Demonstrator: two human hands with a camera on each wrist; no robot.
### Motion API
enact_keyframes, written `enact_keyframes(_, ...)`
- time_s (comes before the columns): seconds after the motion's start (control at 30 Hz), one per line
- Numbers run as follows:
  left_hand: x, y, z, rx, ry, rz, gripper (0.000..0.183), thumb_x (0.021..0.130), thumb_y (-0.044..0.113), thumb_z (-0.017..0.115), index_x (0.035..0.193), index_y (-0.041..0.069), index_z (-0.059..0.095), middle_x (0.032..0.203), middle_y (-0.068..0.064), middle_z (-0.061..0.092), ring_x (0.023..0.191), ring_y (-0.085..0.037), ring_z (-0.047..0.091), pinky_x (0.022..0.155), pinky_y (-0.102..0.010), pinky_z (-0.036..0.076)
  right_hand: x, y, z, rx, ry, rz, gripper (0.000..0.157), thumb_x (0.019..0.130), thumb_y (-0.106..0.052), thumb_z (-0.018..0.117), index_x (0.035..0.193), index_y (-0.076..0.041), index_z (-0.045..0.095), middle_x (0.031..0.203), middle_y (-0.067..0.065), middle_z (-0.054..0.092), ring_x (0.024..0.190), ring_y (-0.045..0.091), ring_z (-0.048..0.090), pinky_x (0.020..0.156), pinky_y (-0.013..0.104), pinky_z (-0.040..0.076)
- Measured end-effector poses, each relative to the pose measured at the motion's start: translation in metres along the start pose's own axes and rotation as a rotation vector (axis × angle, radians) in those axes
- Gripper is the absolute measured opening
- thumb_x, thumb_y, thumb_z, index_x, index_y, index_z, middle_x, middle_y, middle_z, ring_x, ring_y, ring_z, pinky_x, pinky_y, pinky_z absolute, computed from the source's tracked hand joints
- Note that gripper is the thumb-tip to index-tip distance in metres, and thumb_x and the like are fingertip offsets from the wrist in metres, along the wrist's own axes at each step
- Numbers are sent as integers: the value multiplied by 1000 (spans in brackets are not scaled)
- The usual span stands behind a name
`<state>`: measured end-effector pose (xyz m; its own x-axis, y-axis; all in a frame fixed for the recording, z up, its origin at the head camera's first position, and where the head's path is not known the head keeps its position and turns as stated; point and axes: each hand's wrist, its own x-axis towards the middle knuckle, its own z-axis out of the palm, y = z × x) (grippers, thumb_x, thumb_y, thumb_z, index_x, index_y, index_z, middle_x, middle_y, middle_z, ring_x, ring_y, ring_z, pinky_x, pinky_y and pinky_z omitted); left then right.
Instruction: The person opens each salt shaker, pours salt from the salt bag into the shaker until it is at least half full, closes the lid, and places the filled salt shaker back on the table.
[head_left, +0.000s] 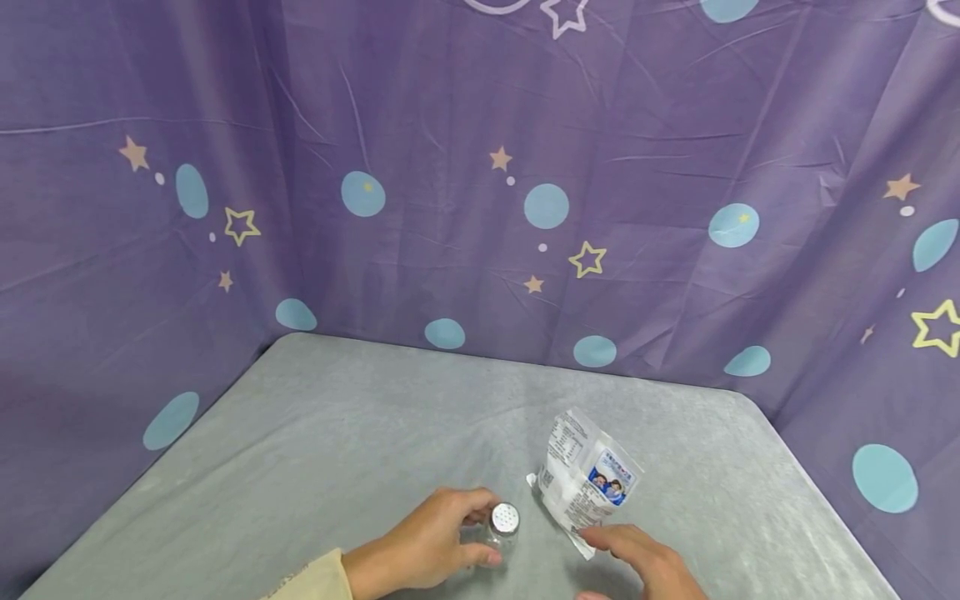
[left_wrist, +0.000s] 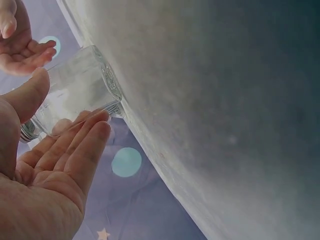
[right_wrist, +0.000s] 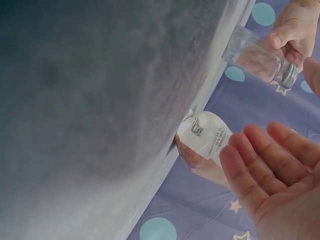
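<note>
A clear glass shaker with a perforated metal lid stands upright at the front middle of the table. My left hand holds it between the thumb on the near side and the fingers on the far side. In the left wrist view the shaker has its base at the cloth, and no contents can be made out through the glass. Right of it stands a crumpled white printed packet with a blue picture label. My right hand is beside the packet's lower right, fingers extended and holding nothing; whether the fingertips touch it I cannot tell.
Grey cloth covers the table. A purple curtain with stars and blue ovals encloses the back and both sides, meeting the table at its rear edge.
</note>
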<state>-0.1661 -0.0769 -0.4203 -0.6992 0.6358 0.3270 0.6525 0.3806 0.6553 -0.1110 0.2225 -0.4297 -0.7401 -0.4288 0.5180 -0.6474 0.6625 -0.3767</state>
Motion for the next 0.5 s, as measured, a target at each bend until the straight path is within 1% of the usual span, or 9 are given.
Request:
enact_keyframes(0.1,0,0,0,-8,-1,11,39,74,24,81,108,21,63,97,17,65,89,3,60,81,-22,52,2,0,2,-3,24,-20,56,72,-39,82,123,-26,62,113,-14,63,89,4,61,72,20,50)
enact_keyframes(0.2,0,2,0,-21,-7,5,38,74,25,81,108,20,63,97,17,65,89,3,60,81,-23,52,3,0,3,9,54,-35,56,71,-36,84,121,-24,63,111,-14,63,87,5,60,70,20,49)
enact_keyframes(0.27,0,2,1,-20,-6,7,38,74,26,81,108,20,63,97,17,65,89,3,60,81,-23,52,4,-1,4,18,59,-37,55,71,-35,84,121,-25,63,110,-14,63,86,5,60,69,20,49)
enact_keyframes(0.4,-1,3,2,-8,0,19,38,74,25,81,108,21,63,96,18,65,88,4,60,81,-23,52,6,-3,4,37,51,-11,55,71,-35,83,122,-30,61,109,-18,63,86,3,60,70,20,50)
enact_keyframes(0.5,-1,3,4,-2,2,22,38,74,25,81,107,21,63,97,18,65,88,4,60,80,-23,52,7,-3,6,37,59,-31,56,71,-34,84,122,-31,60,108,-17,63,85,3,60,70,19,49)
